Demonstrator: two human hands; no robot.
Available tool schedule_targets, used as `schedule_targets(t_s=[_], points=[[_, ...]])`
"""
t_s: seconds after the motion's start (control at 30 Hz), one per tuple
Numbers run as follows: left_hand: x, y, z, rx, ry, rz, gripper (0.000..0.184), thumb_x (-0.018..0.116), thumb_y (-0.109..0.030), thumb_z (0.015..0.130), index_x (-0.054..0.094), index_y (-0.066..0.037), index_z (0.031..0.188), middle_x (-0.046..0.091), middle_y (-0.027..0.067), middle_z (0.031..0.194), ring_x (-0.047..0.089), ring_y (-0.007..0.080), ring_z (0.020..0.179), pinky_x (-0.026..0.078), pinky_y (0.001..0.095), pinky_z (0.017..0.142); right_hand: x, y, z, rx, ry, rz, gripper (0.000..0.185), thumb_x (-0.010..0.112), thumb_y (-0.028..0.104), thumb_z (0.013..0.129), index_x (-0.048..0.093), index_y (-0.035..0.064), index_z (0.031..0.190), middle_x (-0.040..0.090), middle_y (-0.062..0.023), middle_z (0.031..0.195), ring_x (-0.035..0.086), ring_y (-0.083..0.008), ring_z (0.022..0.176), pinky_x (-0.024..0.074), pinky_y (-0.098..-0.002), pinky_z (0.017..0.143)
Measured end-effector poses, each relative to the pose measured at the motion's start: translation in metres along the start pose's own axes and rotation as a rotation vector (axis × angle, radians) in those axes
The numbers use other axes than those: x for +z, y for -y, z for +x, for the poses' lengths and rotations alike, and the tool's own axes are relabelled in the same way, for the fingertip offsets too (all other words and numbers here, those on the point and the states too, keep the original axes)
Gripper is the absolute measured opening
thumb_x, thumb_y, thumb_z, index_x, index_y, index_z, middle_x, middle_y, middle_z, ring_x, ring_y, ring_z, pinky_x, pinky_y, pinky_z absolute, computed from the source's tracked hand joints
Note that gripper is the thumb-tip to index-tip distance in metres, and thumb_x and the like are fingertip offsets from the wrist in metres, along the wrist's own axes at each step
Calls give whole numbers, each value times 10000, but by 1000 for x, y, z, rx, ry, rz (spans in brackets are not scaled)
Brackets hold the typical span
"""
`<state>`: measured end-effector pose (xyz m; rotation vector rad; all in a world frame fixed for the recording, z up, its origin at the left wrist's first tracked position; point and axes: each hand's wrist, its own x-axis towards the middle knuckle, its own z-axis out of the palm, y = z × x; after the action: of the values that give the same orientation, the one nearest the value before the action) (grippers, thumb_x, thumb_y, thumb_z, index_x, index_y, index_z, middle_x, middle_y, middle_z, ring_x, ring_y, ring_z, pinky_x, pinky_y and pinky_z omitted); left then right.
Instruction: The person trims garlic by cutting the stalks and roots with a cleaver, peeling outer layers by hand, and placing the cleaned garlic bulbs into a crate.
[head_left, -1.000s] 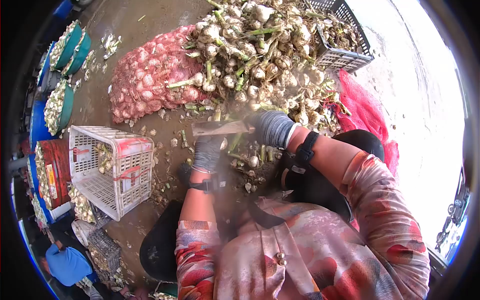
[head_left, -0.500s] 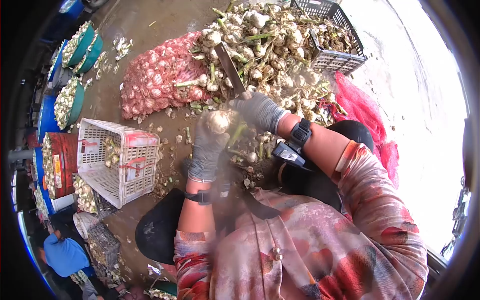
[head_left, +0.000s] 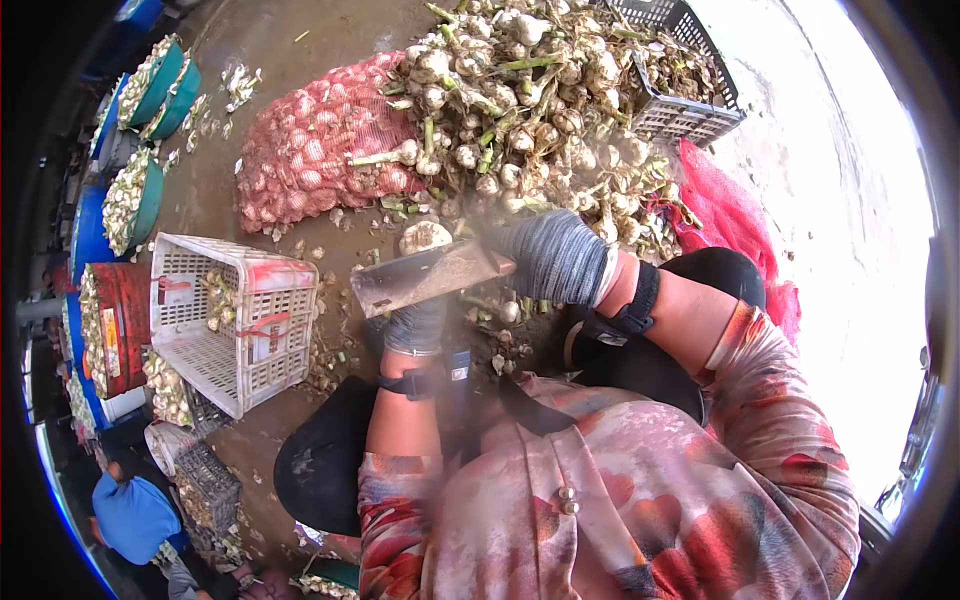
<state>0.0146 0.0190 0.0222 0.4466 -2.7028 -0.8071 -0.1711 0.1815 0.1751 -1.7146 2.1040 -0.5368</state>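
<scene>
My right hand (head_left: 555, 257), in a grey knit glove, is closed round the handle of a broad-bladed knife (head_left: 425, 278). The blade lies across and in front of my left hand (head_left: 415, 328), which is gloved too and largely covered by it. A whitish garlic bulb (head_left: 425, 237) shows just beyond the blade, held at my left hand; the fingers round it are hidden. Past both hands rises a heap of garlic with stalks (head_left: 520, 110). A red mesh sack (head_left: 320, 145) full of bulbs lies left of that heap.
A white plastic crate (head_left: 230, 330) lies on its side at the left, some garlic inside. A black crate (head_left: 690, 115) with dry scraps stands at the back right, near a pink net (head_left: 725, 215). Green tubs (head_left: 150, 205) line the far left. Another person in blue (head_left: 135, 515) is at lower left.
The knife has swung from pointing away at the heap to lying across my left hand, pointing left. My right hand has come nearer and turned; the bulb is now partly behind the blade.
</scene>
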Motion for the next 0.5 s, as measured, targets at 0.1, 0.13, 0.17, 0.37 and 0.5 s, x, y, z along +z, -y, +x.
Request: schedule_targets(t_s=[0.1,0.13,0.17,0.37,0.5], points=[[-7,0,-2,-186,161,-98,366,490,-297,972,473,-142,1303,516,83,1289,513,194,1164,436,370,960,1,-3,1,-51,9,-27,215,623,139,723,611,141,938,635,-130,724,649,-351,725,491,-456,596],[-5,5,-4,-168,164,-42,364,486,-303,973,477,-147,1301,515,81,1293,509,197,1172,431,377,967,2,-2,2,-46,5,-26,215,623,139,723,611,141,938,635,-130,724,649,-351,725,491,-456,596],[-1,7,-9,-142,146,-42,370,492,-299,969,473,-142,1303,519,81,1289,513,198,1165,432,376,964,4,-1,3,-3,61,-35,219,619,133,725,609,141,943,638,-132,729,650,-353,720,493,-458,601],[-6,-16,-9,-21,12,-83,409,527,-271,947,451,-115,1317,539,78,1262,532,201,1128,435,369,952,18,-4,-1,-11,89,6,215,612,138,745,601,137,960,641,-147,726,654,-359,722,494,-466,601],[-5,-14,-15,93,-66,92,439,550,-253,931,436,-96,1325,553,77,1245,544,204,1103,438,365,943,25,-6,-1,-4,64,0,210,606,133,754,601,123,963,639,-151,721,653,-362,709,493,-462,579]])
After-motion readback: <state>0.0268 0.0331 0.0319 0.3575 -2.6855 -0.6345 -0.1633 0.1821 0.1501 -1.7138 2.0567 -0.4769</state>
